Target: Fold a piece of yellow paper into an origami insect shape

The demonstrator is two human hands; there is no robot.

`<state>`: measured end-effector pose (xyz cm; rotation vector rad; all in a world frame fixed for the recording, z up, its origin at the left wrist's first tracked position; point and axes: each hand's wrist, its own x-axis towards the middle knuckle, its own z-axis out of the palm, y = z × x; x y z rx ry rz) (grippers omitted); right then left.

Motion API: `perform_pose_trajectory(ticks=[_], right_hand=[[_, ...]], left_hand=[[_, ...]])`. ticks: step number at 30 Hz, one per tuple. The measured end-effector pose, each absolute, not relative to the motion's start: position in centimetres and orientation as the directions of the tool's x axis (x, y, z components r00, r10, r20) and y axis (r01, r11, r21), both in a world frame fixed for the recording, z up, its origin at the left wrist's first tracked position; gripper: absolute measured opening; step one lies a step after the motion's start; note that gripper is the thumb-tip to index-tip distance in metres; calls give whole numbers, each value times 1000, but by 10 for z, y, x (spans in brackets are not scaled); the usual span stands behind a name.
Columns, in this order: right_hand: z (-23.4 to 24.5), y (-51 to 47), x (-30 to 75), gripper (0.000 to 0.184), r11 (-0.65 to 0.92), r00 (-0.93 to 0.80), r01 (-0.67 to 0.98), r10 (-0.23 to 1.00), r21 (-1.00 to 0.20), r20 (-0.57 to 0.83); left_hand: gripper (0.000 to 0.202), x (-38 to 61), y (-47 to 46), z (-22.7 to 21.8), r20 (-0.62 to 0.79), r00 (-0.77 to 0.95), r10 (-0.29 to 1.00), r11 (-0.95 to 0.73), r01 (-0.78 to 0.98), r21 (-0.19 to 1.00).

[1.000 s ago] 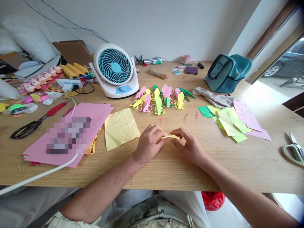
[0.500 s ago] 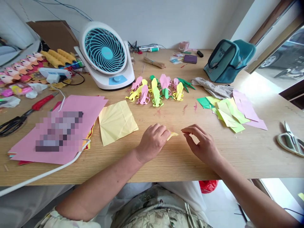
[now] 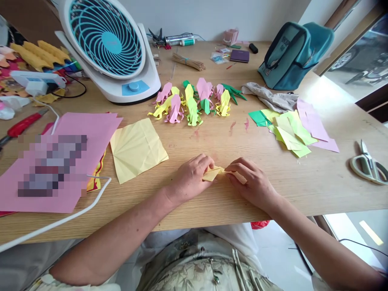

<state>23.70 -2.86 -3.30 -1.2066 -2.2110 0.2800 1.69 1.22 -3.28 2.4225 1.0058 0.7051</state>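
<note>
A small folded yellow paper piece lies on the wooden table between my two hands. My left hand pinches its left end with curled fingers. My right hand presses fingertips on its right end, fingers bent over it. A creased yellow square sheet lies flat just left of my left hand. Behind the hands, a row of finished folded paper figures in pink, yellow and green stands on the table.
A stack of pink paper lies at left with a white cable across it. A white and blue fan stands behind. Loose green, yellow and pink sheets, scissors and a teal bag are at right.
My right hand had lifted off the yellow piece and has come back onto it. The camera has tilted down and closer to the table.
</note>
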Motion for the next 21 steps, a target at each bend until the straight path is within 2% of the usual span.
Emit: perform_pose_trajectory(ticks=[6, 10, 15, 21], right_hand=[[-32, -33, 243, 9, 532, -410, 707, 845, -466, 343], [-32, -32, 243, 8, 557, -422, 691, 828, -460, 369], [-34, -29, 241, 10, 608, -456, 676, 790, -418, 410], [-33, -27, 237, 8, 661, -519, 662, 745, -353, 419]], left_hand=[[37, 15, 9, -30, 232, 687, 689, -713, 583, 390], [22, 15, 8, -28, 232, 712, 663, -742, 583, 331], [15, 16, 8, -25, 270, 710, 650, -757, 572, 317], [13, 17, 7, -24, 279, 714, 642, -759, 541, 362]])
